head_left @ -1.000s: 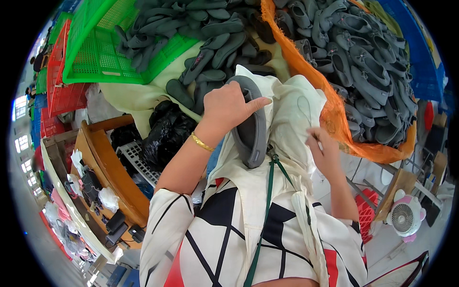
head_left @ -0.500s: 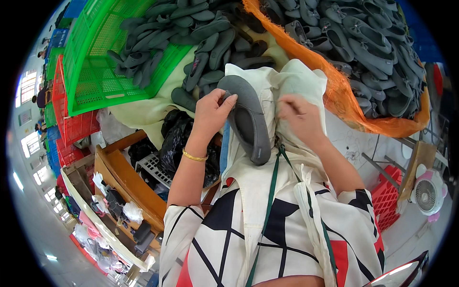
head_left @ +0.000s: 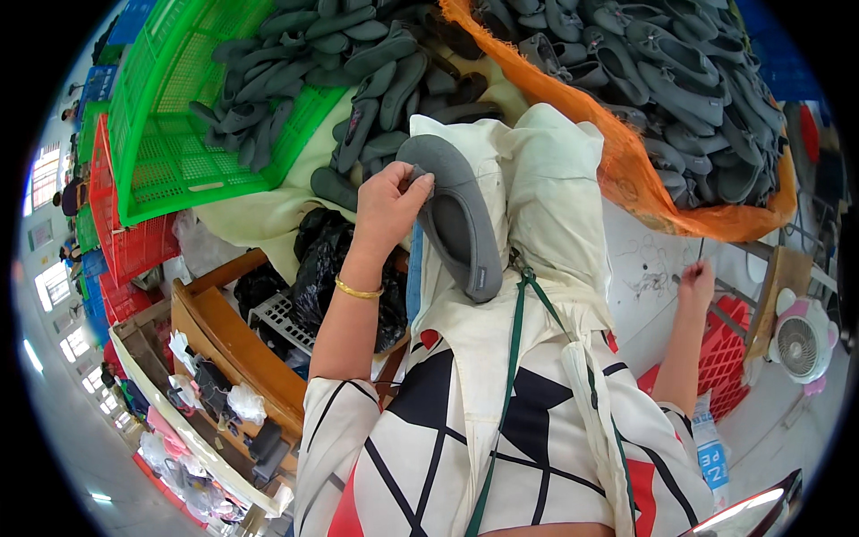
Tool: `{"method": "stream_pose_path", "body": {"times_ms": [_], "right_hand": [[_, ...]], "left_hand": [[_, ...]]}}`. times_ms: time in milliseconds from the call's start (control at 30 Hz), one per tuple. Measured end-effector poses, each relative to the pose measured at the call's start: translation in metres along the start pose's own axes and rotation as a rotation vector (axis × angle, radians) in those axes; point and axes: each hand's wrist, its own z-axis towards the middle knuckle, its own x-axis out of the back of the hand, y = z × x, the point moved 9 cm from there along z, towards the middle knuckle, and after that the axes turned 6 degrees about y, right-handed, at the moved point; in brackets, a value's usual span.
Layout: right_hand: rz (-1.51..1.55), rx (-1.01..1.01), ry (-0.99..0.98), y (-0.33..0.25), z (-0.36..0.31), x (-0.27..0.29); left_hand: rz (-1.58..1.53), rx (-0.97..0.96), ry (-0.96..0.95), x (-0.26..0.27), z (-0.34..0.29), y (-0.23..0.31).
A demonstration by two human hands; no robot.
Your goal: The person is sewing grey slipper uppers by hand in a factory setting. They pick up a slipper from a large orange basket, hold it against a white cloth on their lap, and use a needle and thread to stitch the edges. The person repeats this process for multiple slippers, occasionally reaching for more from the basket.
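A dark grey slip-on shoe [head_left: 480,240] rests on my lap, its opening facing up, over the cream apron [head_left: 557,201]. My left hand [head_left: 392,201] pinches the shoe's upper near the front of the opening, thumb and forefinger pressed together. Away from the shoe, out at the right beside a wooden board, is my right hand [head_left: 695,285]. Its fingers are drawn together at the tips; whatever they may hold is too small to make out. A green cord [head_left: 512,358] runs down over the apron.
Grey shoes fill an orange sack [head_left: 640,174] at the far right. More lie in a tilted green crate [head_left: 170,170] and on cream cloth. Black plastic bags [head_left: 344,286] and a wooden drawer unit [head_left: 237,345] are at left; a small fan [head_left: 801,347] and red crate [head_left: 727,345] at right.
My right hand has swung from beside the shoe out to the right, over the floor side. My left hand keeps its pinch on the shoe, which has barely shifted.
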Motion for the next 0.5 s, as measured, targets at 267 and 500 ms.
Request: {"method": "stream_pose_path", "body": {"times_ms": [267, 500], "right_hand": [[-0.637, -0.02, -1.09, 0.118, -0.355, -0.263], [-0.915, 0.474, -1.427, 0.16, -0.438, -0.314]], "left_hand": [[-0.026, 0.051, -0.033, -0.001, 0.003, -0.005], [-0.107, 0.1, -0.041, 0.001, 0.002, -0.015]]}}
